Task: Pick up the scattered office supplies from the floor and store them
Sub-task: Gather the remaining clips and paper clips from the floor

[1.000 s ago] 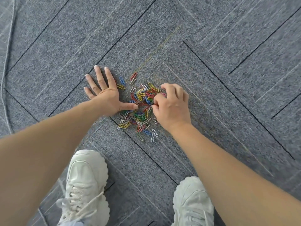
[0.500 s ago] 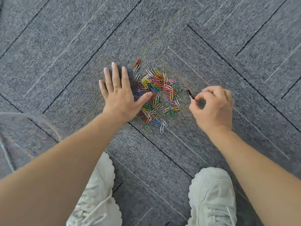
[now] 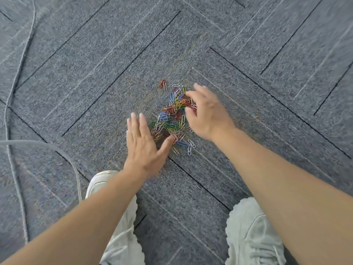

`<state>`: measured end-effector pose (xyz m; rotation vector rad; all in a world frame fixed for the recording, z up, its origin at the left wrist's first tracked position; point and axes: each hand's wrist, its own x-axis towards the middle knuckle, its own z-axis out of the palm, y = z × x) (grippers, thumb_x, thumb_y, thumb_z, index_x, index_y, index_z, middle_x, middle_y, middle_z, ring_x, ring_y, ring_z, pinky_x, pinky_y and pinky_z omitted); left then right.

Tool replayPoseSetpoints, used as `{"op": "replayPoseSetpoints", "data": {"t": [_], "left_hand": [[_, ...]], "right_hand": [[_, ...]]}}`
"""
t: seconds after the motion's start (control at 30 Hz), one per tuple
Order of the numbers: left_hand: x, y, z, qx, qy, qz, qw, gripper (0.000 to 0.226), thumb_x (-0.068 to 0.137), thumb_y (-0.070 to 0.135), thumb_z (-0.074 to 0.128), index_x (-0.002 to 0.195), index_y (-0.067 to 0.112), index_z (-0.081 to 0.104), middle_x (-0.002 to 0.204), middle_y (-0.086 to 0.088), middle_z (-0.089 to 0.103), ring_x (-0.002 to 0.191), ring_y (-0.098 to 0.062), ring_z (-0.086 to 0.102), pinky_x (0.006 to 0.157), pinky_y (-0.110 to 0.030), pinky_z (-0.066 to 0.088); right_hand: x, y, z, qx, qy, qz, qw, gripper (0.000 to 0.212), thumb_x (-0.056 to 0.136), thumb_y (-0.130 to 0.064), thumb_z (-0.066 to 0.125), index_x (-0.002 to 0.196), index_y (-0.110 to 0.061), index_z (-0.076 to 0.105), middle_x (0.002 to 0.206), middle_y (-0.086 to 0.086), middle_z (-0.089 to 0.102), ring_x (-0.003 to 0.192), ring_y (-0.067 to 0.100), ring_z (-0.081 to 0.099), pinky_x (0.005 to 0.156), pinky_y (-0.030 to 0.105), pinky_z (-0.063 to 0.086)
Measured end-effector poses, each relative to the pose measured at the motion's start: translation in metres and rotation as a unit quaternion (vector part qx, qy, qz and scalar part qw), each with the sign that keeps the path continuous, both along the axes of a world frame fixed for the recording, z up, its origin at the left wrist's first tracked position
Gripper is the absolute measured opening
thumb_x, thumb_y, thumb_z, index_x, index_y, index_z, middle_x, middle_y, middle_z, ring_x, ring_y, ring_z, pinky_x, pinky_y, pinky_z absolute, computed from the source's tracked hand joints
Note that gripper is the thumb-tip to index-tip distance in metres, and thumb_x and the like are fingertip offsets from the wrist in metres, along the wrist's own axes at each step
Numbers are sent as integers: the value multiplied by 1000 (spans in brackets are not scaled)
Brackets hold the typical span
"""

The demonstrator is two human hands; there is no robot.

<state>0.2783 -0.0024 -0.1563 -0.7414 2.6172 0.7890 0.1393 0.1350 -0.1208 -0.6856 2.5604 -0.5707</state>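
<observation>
A heap of coloured paper clips [image 3: 172, 119] lies on the grey carpet. My left hand [image 3: 143, 146] rests flat on the carpet at the heap's near left side, fingers straight and thumb spread against the clips. My right hand [image 3: 206, 113] is at the heap's right edge, blurred, its fingers bent over the clips; whether they pinch any clip cannot be seen. A few loose clips [image 3: 189, 147] lie just in front of the heap, and a red one [image 3: 162, 84] lies apart at the far end.
Two pale sneakers, the left one [image 3: 116, 217] and the right one [image 3: 252, 232], stand on the carpet below the arms. A grey cable [image 3: 17, 77] runs down the left side and loops toward the left shoe.
My right hand, which held a dark clip off to the right, has moved back onto the heap's right side. My left hand has slid nearer along the heap's left edge.
</observation>
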Motion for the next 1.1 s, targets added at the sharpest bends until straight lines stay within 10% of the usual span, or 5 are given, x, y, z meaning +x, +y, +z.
{"op": "replayPoseSetpoints", "data": {"t": [0.27, 0.43, 0.57, 0.7, 1.1], "left_hand": [[-6, 39, 6, 116, 10, 87, 989, 92, 95, 52, 42, 154, 5, -11, 163, -9, -18, 149, -18, -20, 123, -35, -7], [2, 32, 4, 84, -17, 7, 996, 90, 97, 53, 38, 153, 4, -14, 161, -9, -23, 148, -20, -24, 123, -36, -5], [5, 14, 6, 60, 29, -20, 998, 86, 96, 52, 38, 156, 5, -3, 164, -7, -9, 151, -17, -14, 124, -34, -1], [-42, -29, 6, 18, 29, -27, 999, 85, 98, 50, 39, 156, 7, -7, 164, -4, -14, 150, -15, -16, 122, -32, -6], [-48, -38, 8, 45, -22, -282, 958, 81, 82, 34, 24, 158, 11, 7, 165, -2, -5, 150, -15, -14, 122, -33, -7]], "right_hand": [[-22, -90, -24, 217, 50, 242, 944, 66, 105, -41, 27, 158, -12, 0, 166, 7, -10, 152, 24, -9, 123, 46, 6], [-15, -46, -23, 145, 42, 259, 954, 61, 102, -36, 35, 153, -3, 26, 162, 15, 21, 149, 29, 20, 121, 43, 20], [-23, -22, -23, 76, 83, 174, 978, 46, 95, -29, 45, 132, -5, 56, 136, 18, 54, 127, 34, 50, 107, 48, 40], [-36, -37, -22, 120, 46, -14, 992, 38, 93, -20, 47, 129, -10, 53, 132, 12, 46, 119, 33, 42, 101, 44, 38], [-36, -64, -10, 117, -42, -43, 991, 52, 91, -27, 50, 142, -30, 43, 137, 4, 32, 123, 32, 32, 104, 47, 33]]}}
